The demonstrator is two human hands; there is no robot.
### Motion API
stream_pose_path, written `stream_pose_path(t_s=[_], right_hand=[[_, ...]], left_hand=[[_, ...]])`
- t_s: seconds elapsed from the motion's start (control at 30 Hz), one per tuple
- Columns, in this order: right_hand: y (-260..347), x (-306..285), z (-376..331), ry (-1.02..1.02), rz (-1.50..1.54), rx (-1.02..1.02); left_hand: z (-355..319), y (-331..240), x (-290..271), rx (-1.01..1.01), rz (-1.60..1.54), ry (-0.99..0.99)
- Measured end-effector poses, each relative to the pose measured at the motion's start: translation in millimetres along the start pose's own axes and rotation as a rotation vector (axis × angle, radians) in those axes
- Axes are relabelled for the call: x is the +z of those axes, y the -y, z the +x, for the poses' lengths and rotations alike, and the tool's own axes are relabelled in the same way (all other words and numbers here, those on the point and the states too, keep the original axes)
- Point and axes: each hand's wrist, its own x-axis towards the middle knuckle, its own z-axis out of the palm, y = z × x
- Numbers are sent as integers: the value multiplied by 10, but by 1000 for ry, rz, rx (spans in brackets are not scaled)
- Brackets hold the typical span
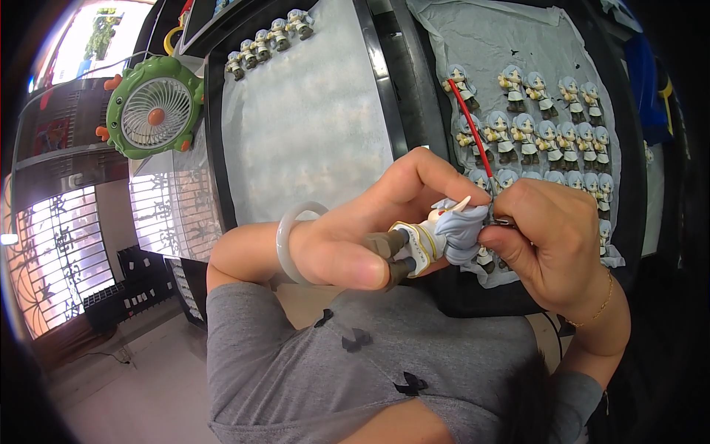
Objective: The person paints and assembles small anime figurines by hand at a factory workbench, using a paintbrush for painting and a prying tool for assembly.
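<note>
My left hand is closed round a small figurine with pale blue-grey hair, a pointed ear, a white gold-trimmed outfit and brown boots. The figurine lies on its side, its head toward my right hand and its boots by my left thumb. My right hand pinches a slim red-handled tool near its metal end, the handle slanting away up and left. That metal end is at the figurine's hair; my fingers partly hide it, and I cannot tell exactly where it touches.
On the right, a black tray lined with thin paper bears several rows of similar figurines. Another paper-lined tray, in the middle, has a short row of figurines at its far end. A green fan stands at the left.
</note>
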Motion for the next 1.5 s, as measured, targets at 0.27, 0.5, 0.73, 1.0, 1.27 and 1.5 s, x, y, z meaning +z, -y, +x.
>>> stream_pose_path(t_s=[0.27, 0.5, 0.73, 1.0, 1.27, 1.5], right_hand=[[-20, -33, 12, -95, 29, -26], [-45, -20, 23, -125, -51, -76], [-14, -23, 33, -92, -145, -93], [-17, -11, 27, -84, -124, -75], [-51, -3, 34, -153, -206, -136], [-73, -36, 19, -181, -115, -176]], left_hand=[[20, -26, -3, -93, 5, -23], [25, -16, -3, -59, 15, -48], [18, -7, 4, -29, 14, -59], [20, 8, -20, -21, 14, -37], [20, 4, -14, -16, -15, -33], [45, 48, -89, 3, -106, 21]])
